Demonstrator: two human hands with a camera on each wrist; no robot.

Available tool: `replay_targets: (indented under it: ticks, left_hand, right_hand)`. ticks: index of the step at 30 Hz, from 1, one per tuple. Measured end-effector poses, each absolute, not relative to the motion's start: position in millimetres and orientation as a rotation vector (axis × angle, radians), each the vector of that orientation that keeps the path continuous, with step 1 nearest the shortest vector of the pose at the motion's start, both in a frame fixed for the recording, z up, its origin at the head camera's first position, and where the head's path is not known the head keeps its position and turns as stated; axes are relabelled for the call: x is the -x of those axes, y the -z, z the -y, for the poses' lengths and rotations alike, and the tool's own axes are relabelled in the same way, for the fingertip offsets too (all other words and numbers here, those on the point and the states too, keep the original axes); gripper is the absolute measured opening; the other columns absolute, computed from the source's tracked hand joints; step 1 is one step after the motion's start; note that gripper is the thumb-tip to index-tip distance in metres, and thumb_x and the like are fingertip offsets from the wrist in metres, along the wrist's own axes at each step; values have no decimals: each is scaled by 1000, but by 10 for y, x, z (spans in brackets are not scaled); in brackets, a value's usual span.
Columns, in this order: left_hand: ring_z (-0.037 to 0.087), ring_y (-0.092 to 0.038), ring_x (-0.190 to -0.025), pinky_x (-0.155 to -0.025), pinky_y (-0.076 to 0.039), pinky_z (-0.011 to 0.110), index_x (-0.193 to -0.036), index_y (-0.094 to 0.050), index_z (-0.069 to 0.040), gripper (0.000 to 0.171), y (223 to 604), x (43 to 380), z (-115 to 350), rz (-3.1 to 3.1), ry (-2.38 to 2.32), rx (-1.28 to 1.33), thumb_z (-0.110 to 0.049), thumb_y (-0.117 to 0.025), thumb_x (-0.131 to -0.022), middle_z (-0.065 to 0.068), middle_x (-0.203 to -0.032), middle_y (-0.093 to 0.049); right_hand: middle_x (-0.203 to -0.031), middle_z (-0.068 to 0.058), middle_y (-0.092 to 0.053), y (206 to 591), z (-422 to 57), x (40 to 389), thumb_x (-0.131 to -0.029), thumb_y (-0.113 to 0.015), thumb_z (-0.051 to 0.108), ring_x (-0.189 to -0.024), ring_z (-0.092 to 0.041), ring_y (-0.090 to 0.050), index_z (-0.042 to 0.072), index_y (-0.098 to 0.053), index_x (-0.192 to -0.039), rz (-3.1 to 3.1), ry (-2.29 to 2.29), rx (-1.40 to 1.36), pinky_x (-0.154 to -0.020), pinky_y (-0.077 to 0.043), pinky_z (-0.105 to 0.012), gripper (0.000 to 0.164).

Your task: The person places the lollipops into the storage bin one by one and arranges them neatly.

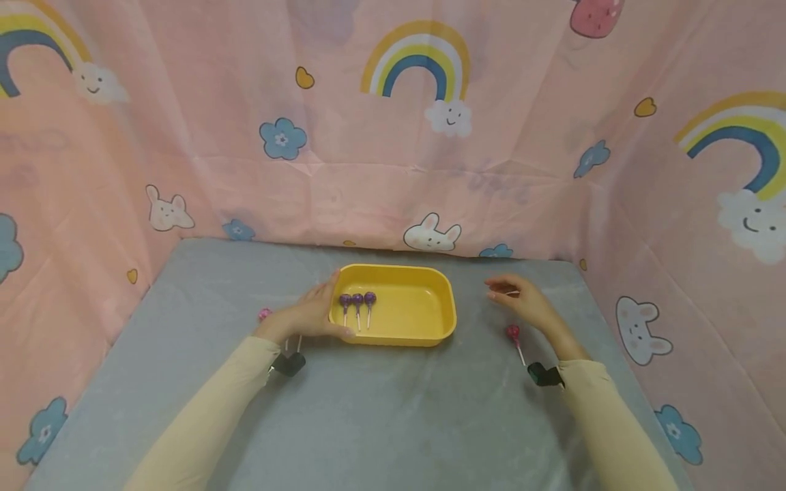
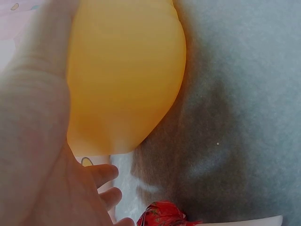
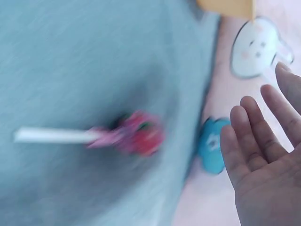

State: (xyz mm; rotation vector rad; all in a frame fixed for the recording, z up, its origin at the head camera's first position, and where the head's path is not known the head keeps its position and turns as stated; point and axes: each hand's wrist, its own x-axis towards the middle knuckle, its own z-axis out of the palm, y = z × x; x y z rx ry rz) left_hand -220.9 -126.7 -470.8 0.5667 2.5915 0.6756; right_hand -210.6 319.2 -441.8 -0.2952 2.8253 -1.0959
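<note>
My left hand [image 1: 313,314] holds the left end of a yellow tray [image 1: 405,339], fingers at its back corner and thumb at the front. Three purple lollipops [image 1: 358,300] lie side by side at the tray's left end. A pink lollipop [image 1: 265,314] shows beside my left wrist, which partly covers white sticks [image 1: 299,343]. The left wrist view has a red-wrapped lollipop [image 2: 162,214] below the tray. Right of the tray, my right hand [image 1: 518,296] hovers with relaxed fingers; a thin white line beside them is unclear. Nearby lies a red-pink lollipop [image 1: 513,332], blurred in the right wrist view.
A grey cloth [image 1: 393,409] covers the table. Pink printed curtains [image 1: 344,191] close off the back and both sides. Dark wrist cameras [image 1: 295,363] sit at both cuffs.
</note>
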Motion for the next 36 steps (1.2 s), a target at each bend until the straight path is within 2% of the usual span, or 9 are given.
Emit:
replay_targets:
  ticks: [7, 12, 15, 18, 21, 23, 26, 30, 36]
  left_hand:
    - [44, -13, -153, -125, -14, 59, -157, 19, -14, 141, 4698, 2197, 1258, -2592, -679, -562, -72, -74, -70, 21, -166, -10]
    - [44, -11, -153, -125, -12, 59, -157, 20, -13, 141, 4695, 2196, 1255, -2587, -681, -559, -71, -75, -70, 20, -167, -9]
    - [44, -11, -153, -125, -11, 59, -157, 20, -13, 141, 4697, 2198, 1255, -2587, -679, -560, -72, -74, -70, 20, -167, -9]
    - [44, -10, -153, -125, -11, 59, -157, 20, -13, 141, 4700, 2202, 1257, -2588, -678, -558, -72, -74, -70, 21, -167, -9]
    - [44, -10, -154, -125, -11, 59, -157, 20, -13, 142, 4701, 2204, 1260, -2587, -674, -558, -73, -74, -69, 21, -166, -8]
    - [44, -10, -153, -125, -11, 59, -157, 20, -13, 142, 4699, 2203, 1266, -2586, -674, -559, -73, -74, -69, 22, -166, -8]
    - [45, -10, -153, -125, -10, 59, -157, 20, -12, 141, 4685, 2199, 1274, -2583, -682, -556, -71, -75, -70, 22, -166, -8]
    - [45, -10, -153, -125, -11, 60, -157, 20, -11, 141, 4666, 2195, 1276, -2579, -687, -550, -70, -75, -71, 23, -166, -7]
    - [44, -11, -153, -125, -11, 59, -157, 20, -12, 142, 4661, 2195, 1256, -2576, -679, -549, -71, -75, -70, 22, -166, -7]
  right_hand:
    - [-133, -20, -63, 4651, -3516, 1970, -100, -59, 28, -117, -37, -59, 4, -60, -133, -2817, 1036, 250, -97, -51, -50, 41]
    - [-134, -19, -63, 4802, -3707, 1902, -99, -61, 31, -123, -34, -60, 4, -62, -133, -2767, 1071, 251, -95, -50, -24, 43]
    - [-133, -19, -64, 4865, -3799, 1875, -97, -63, 30, -118, -16, -63, 5, -64, -130, -2739, 1116, 249, -88, -46, -11, 41]
    - [-134, -18, -63, 4911, -3869, 1857, -96, -65, 30, -111, 4, -57, 7, -65, -130, -2716, 1145, 245, -87, -43, -8, 41]
    - [-136, -16, -62, 4935, -3904, 1845, -94, -67, 34, -114, 3, -56, 10, -65, -130, -2699, 1146, 217, -89, -42, -7, 43]
    - [-137, -14, -60, 4941, -3909, 1841, -93, -68, 36, -122, -9, -57, 11, -64, -131, -2690, 1126, 206, -94, -43, -12, 45]
    - [-140, -13, -57, 4941, -3903, 1838, -92, -69, 40, -131, -30, -52, 13, -64, -130, -2671, 1104, 177, -104, -46, -32, 47]
    - [-142, -16, -53, 4947, -3897, 1838, -90, -72, 38, -136, -39, -44, 11, -65, -127, -2647, 1120, 179, -113, -35, -59, 46]
    - [-143, -18, -51, 4963, -3906, 1820, -88, -74, 34, -136, -38, -40, 8, -68, -122, -2639, 1151, 175, -117, -26, -63, 44]
